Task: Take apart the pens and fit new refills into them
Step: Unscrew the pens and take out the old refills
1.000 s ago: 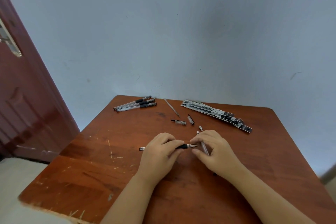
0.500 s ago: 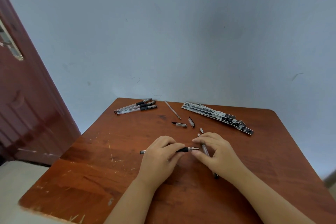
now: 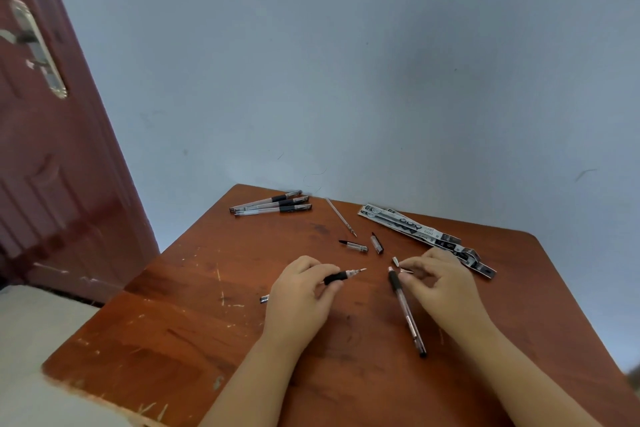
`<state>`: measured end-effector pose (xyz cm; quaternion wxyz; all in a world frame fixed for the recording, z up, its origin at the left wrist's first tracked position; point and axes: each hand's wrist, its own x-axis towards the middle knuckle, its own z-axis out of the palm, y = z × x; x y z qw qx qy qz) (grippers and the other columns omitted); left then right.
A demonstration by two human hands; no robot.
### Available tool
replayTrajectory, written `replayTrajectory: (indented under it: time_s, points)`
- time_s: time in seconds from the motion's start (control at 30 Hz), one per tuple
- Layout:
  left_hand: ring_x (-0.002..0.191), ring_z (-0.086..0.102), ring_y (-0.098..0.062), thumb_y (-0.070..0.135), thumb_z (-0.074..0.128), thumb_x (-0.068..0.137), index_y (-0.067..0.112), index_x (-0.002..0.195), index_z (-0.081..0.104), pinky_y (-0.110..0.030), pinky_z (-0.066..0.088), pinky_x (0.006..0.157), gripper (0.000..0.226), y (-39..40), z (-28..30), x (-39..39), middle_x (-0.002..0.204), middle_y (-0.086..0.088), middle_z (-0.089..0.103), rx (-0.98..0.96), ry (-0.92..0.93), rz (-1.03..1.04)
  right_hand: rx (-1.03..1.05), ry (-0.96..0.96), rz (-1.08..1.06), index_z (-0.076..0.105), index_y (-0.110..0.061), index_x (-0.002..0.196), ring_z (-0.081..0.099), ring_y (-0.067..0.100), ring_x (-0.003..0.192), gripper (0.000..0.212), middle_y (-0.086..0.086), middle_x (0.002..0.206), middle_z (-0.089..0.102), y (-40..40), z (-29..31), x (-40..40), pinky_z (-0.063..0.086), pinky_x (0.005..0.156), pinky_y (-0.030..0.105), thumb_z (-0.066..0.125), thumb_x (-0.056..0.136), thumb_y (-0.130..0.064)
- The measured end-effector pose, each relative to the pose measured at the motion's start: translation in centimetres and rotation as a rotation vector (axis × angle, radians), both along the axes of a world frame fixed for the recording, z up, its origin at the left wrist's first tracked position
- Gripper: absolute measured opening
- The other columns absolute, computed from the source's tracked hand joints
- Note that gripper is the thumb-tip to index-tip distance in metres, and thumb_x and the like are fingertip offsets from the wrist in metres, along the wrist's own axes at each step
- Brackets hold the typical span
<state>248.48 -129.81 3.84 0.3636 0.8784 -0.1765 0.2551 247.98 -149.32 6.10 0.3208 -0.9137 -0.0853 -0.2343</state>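
Observation:
My left hand (image 3: 300,295) grips a black-grip pen (image 3: 341,276) just above the wooden table (image 3: 194,329). Its fine point faces right and its back end sticks out left of my fist. My right hand (image 3: 441,282) pinches a small silvery tip piece (image 3: 406,270) between thumb and fingers, a short way right of that point. A second pen (image 3: 406,310) lies on the table between my hands, running toward me. A small silvery cone (image 3: 395,260) lies just beyond it.
Three whole pens (image 3: 273,206) lie side by side at the back left. A loose refill (image 3: 341,217), two caps (image 3: 355,246) (image 3: 377,243) and printed refill packs (image 3: 415,230) lie toward the back. A red-brown door (image 3: 52,149) stands at the left.
My right hand has pulled away to the right from the tip of the pen in my left hand, uncovering the second pen on the table. The view has tilted slightly.

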Motion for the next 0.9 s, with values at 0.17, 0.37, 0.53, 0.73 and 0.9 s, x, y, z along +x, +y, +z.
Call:
replayTrajectory:
  time_s: [0.17, 0.37, 0.53, 0.73, 0.9]
  points:
    - [0.07, 0.048, -0.006, 0.01, 0.07, 0.075, 0.012, 0.087, 0.071, -0.007, 0.03, 0.06, 0.012, -0.1, -0.2, 0.1, 0.077, 0.009, 0.053, -0.039, 0.018, 0.068, -0.157, 0.077, 0.049, 0.069, -0.016, 0.091, 0.04, 0.006, 0.074, 0.012, -0.006, 0.074, 0.058, 2.2, -0.4, 2.6, 0.029, 0.063, 0.013, 0.062, 0.08, -0.016]
    - [0.068, 0.047, -0.001, 0.026, 0.056, 0.072, 0.017, 0.084, 0.07, -0.007, 0.033, 0.058, 0.021, 0.1, -0.2, 0.1, 0.075, 0.011, 0.052, -0.07, 0.053, 0.057, -0.44, 0.197, -0.056, 0.061, -0.029, 0.108, 0.046, 0.015, 0.105, 0.024, 0.0, 0.114, 0.058, 4.3, -0.8, 5.2, 0.032, 0.078, 0.028, 0.049, 0.087, -0.034]
    - [0.078, 0.049, -0.006, 0.018, 0.062, 0.082, 0.014, 0.096, 0.069, -0.021, 0.044, 0.068, 0.016, 0.1, 0.0, 0.2, 0.085, 0.007, 0.054, -0.05, 0.048, 0.048, -0.52, 0.254, -0.074, 0.056, -0.032, 0.114, 0.044, 0.015, 0.105, 0.03, -0.002, 0.108, 0.055, 4.1, -0.4, 5.5, 0.034, 0.083, 0.031, 0.044, 0.088, -0.041]
    - [0.083, 0.052, -0.009, 0.017, 0.064, 0.082, 0.015, 0.1, 0.069, -0.022, 0.045, 0.073, 0.018, 0.1, 0.2, 0.1, 0.091, 0.003, 0.059, -0.001, 0.082, 0.046, -0.24, 0.095, -0.011, 0.066, -0.021, 0.099, 0.047, 0.012, 0.084, 0.022, -0.004, 0.082, 0.054, 3.1, 0.0, 4.0, 0.037, 0.078, 0.032, 0.057, 0.083, -0.033]
    - [0.069, 0.054, -0.006, 0.017, 0.068, 0.065, 0.019, 0.081, 0.071, -0.012, 0.041, 0.055, 0.016, -0.3, 0.3, -0.2, 0.071, 0.006, 0.061, 0.085, 0.062, -0.1, -0.131, 0.129, 0.21, 0.068, -0.022, 0.093, 0.046, 0.003, 0.079, 0.045, -0.017, 0.077, 0.053, 2.4, 0.5, 0.4, 0.04, 0.074, 0.031, 0.041, 0.075, -0.052]
